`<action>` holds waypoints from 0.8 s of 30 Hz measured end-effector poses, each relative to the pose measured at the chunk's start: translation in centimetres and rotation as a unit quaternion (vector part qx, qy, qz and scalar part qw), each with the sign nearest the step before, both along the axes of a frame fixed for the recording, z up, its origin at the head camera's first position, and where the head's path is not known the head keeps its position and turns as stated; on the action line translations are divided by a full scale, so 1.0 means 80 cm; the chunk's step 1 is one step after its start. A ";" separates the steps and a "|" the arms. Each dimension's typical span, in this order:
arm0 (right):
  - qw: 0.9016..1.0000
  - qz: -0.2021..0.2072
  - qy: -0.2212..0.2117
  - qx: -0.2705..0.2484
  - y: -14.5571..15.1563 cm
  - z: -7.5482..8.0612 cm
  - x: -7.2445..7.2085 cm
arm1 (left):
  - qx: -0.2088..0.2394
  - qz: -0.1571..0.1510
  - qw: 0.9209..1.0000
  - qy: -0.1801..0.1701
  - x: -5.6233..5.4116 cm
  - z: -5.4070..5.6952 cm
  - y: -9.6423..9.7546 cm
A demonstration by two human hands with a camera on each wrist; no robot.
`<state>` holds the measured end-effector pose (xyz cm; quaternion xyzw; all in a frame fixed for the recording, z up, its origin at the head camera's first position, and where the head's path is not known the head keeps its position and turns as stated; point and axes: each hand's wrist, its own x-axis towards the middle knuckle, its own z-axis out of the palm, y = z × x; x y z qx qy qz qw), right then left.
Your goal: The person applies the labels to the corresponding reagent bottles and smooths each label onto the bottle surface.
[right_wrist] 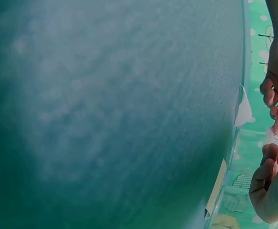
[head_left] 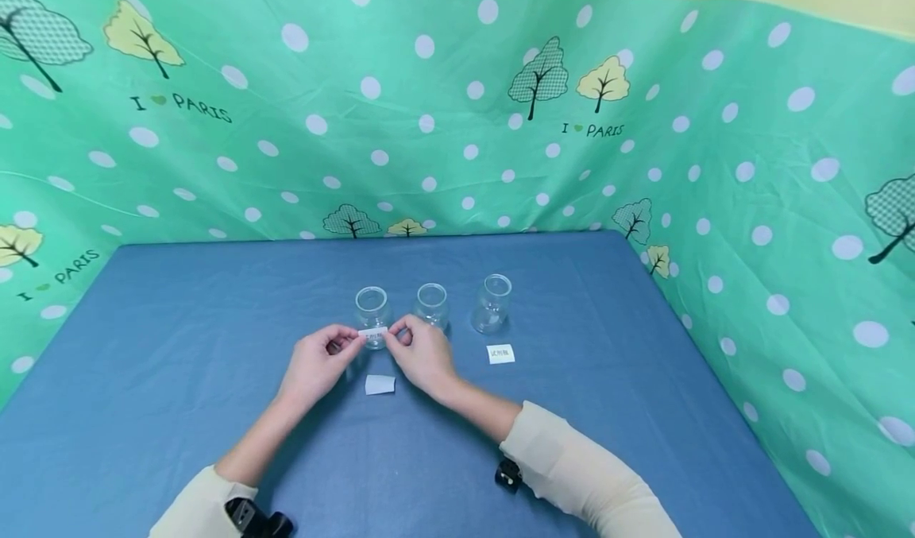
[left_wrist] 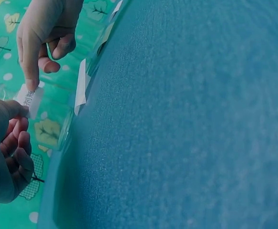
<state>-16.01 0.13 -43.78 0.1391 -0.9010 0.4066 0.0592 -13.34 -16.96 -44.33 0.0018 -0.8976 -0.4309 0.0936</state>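
A small white paper label [head_left: 373, 334] with printed characters lies against the front of the leftmost glass jar [head_left: 371, 303]. My left hand [head_left: 318, 363] holds the label's left end between thumb and fingertips. At its right end, my right hand [head_left: 425, 358] pinches it. The left wrist view shows a thumb or fingertip at each end of the label [left_wrist: 30, 99], with the clear jar [left_wrist: 55, 117] just behind. Whether the label is fully stuck to the glass I cannot tell. A blank, slightly curled slip of paper [head_left: 380, 385] lies on the table below the hands.
A middle glass jar [head_left: 432, 298], partly hidden by my right hand, and a right glass jar [head_left: 492, 306] stand alongside on the blue tablecloth [head_left: 608, 443]. Another printed label [head_left: 500, 354] lies before the right jar. Green patterned curtain [head_left: 443, 69] closes off the back and sides.
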 end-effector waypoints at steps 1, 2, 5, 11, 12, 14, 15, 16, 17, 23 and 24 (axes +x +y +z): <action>1.000 -0.001 0.001 0.001 0.000 0.000 0.000 | -0.001 0.000 1.000 0.001 0.000 0.000 0.000; 1.000 -0.001 0.003 0.002 0.000 0.000 0.000 | -0.002 0.000 1.000 0.002 0.000 0.000 0.000; 1.000 -0.001 0.010 0.004 0.000 0.000 0.000 | -0.005 -0.002 1.000 0.007 -0.001 -0.001 0.000; 1.000 -0.001 0.021 0.009 -0.001 0.000 0.000 | -0.016 0.000 1.000 0.020 -0.001 -0.001 0.000; 1.000 -0.002 0.021 0.011 -0.001 0.000 0.000 | -0.019 0.000 1.000 0.024 -0.001 -0.001 0.000; 1.000 -0.002 0.024 0.014 -0.001 -0.001 0.000 | -0.025 -0.001 0.999 0.031 0.000 -0.001 0.000; 1.000 -0.002 0.024 0.017 -0.001 -0.001 -0.001 | -0.028 -0.001 0.999 0.034 0.000 -0.001 0.000; 1.000 -0.002 0.024 0.020 -0.001 -0.001 -0.001 | -0.031 -0.002 0.999 0.036 0.000 -0.002 0.000; 0.999 -0.003 0.025 0.023 -0.001 -0.001 -0.001 | -0.034 -0.002 0.999 0.038 0.000 -0.002 -0.001; 0.999 -0.004 0.024 0.032 -0.001 0.000 0.000 | -0.051 -0.001 0.997 0.053 -0.002 -0.004 -0.004; 0.999 -0.005 0.024 0.032 -0.001 0.000 0.000 | -0.053 -0.001 0.997 0.057 -0.002 -0.004 -0.005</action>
